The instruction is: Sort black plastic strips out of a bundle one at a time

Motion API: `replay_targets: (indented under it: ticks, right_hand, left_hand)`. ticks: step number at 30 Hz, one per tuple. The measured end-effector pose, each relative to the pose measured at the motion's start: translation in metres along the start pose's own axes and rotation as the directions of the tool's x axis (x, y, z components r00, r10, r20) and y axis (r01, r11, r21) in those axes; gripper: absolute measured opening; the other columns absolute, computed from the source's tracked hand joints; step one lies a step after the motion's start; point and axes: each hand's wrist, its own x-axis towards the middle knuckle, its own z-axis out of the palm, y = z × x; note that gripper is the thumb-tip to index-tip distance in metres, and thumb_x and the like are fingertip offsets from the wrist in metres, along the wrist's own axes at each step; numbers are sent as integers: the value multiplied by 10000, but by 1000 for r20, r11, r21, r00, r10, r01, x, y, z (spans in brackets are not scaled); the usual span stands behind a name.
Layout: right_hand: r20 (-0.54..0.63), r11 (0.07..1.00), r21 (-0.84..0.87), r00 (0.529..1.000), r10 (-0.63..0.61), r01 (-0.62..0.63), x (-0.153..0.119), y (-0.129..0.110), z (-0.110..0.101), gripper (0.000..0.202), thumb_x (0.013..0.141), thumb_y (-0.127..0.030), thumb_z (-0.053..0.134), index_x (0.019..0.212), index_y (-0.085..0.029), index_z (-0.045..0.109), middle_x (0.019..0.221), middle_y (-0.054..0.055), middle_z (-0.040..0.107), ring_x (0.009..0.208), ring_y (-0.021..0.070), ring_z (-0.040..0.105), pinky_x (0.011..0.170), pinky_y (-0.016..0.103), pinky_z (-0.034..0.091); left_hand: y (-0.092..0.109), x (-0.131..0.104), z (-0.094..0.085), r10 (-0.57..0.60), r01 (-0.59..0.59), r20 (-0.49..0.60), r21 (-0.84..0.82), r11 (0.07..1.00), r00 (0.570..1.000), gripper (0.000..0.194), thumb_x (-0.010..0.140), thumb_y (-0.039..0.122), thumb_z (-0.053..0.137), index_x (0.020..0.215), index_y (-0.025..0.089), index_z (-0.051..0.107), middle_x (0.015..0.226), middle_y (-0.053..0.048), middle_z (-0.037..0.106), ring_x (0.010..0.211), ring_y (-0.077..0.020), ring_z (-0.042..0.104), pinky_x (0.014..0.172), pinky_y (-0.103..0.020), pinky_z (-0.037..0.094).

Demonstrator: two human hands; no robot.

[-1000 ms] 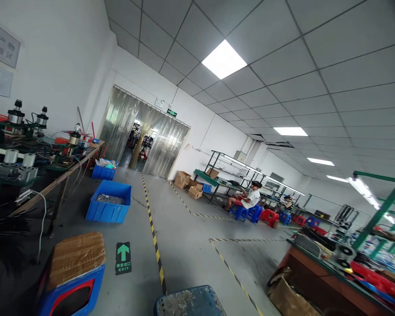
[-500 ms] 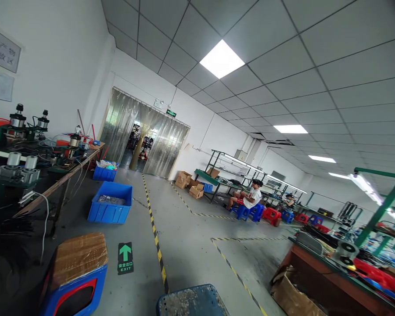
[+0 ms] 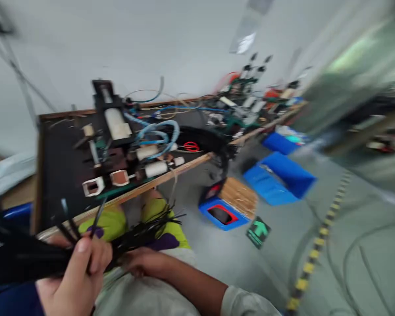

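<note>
The grey concrete floor filled the right side, smooth and marked with a yellow-and-black striped line and a green arrow sign. A long wooden workbench ran along the white wall, its top dark and crowded with metal fixtures, pale cylinders, blue hoses and red-handled scissors. On the floor beyond stood rectangular blue plastic crates, and nearer a blue stool topped with brown corrugated cardboard. The picture was blurred by motion, so finer detail could not be told.

A thick bundle of thin black strips, stiff and straight, lay across the person's lap in front of the bench edge, its ends fanning out to the right. The left hand was closed around the bundle near its middle, thumb pressed over the top. The right hand rested just beside it on the fanned end, fingers touching the strips; whether it clasped them could not be told.
</note>
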Motion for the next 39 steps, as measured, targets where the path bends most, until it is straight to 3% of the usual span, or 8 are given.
replay_targets:
  ticks: [4, 14, 21, 26, 30, 34, 37, 39]
  right_hand:
    - [184, 954, 179, 961, 209, -241, 13, 35, 10, 188, 886, -328, 778, 799, -176, 709, 780, 17, 776, 697, 173, 717, 670, 304, 572]
    - [-37, 899, 436, 999, -14, 29, 26, -22, -18, 419, 883, -526, 598, 1127, -233, 772, 1232, 63, 802, 1228, 280, 710, 1085, 487, 523]
    - [-164, 958, 195, 970, -180, 211, 3, -50, -13, 477, 755, -497, 768, 1191, -320, 687, 1221, 46, 795, 1134, 316, 752, 1070, 541, 522]
    - [-309, 962, -232, 927, -212, 143, -19, -54, -50, 563, 724, -714, 716, 1035, -246, 681, 1047, 89, 800, 1054, 335, 731, 993, 484, 538]
    - [-401, 789, -594, 908, -120, -158, -64, -67, -99, 593, 746, -817, 620, 690, -227, 648, 698, 80, 695, 827, 347, 680, 833, 473, 523]
    - [-453, 470, -789, 891, -11, -396, -114, -104, -126, 487, 674, -564, 806, 466, -249, 499, 575, 79, 607, 732, 344, 649, 775, 464, 476]
    - [-408, 286, -872, 913, 21, -397, -126, -148, -107, 446, 754, -459, 786, 473, -242, 517, 599, 93, 625, 714, 320, 650, 750, 439, 471]
    - [-173, 243, -955, 985, 12, -170, -116, -173, -72, 433, 958, -507, 591, 625, -240, 668, 670, 86, 671, 726, 285, 653, 743, 404, 485]
  left_hand:
    - [10, -13, -8, 120, -120, -134, 6, 993, 984, 391, 675, 374, 977, 695, 255, 605, 440, 89, 429, 393, -106, 352, 402, -260, 361]
    - [9, -43, -21, 15, -16, -260, -2, 1000, 966, 405, 623, 472, 985, 681, 272, 638, 392, 80, 385, 347, -98, 338, 391, -261, 357]
    - [-1, -41, -29, -92, 82, -222, -52, 995, 971, 440, 613, 431, 996, 670, 265, 592, 407, 75, 422, 349, -103, 385, 414, -267, 358]
    - [-28, -34, -37, -121, 112, -105, -88, 990, 987, 417, 743, 367, 948, 739, 263, 544, 452, 91, 431, 371, -100, 375, 429, -254, 323]
    - [-46, -29, -35, -168, 168, -41, -19, 986, 985, 422, 749, 424, 948, 772, 254, 562, 468, 93, 437, 394, -97, 375, 435, -240, 315]
    - [-57, -25, -36, -212, 211, 23, 51, 976, 977, 458, 805, 488, 896, 742, 234, 520, 468, 85, 433, 419, -98, 368, 448, -244, 316]
    - [-64, -22, -36, -232, 226, 67, 92, 970, 970, 498, 828, 542, 859, 717, 235, 483, 476, 79, 422, 439, -104, 366, 457, -248, 322]
    - [-67, -22, -31, -223, 215, 50, 120, 969, 974, 533, 822, 588, 846, 699, 237, 464, 490, 78, 407, 449, -101, 352, 453, -244, 308]
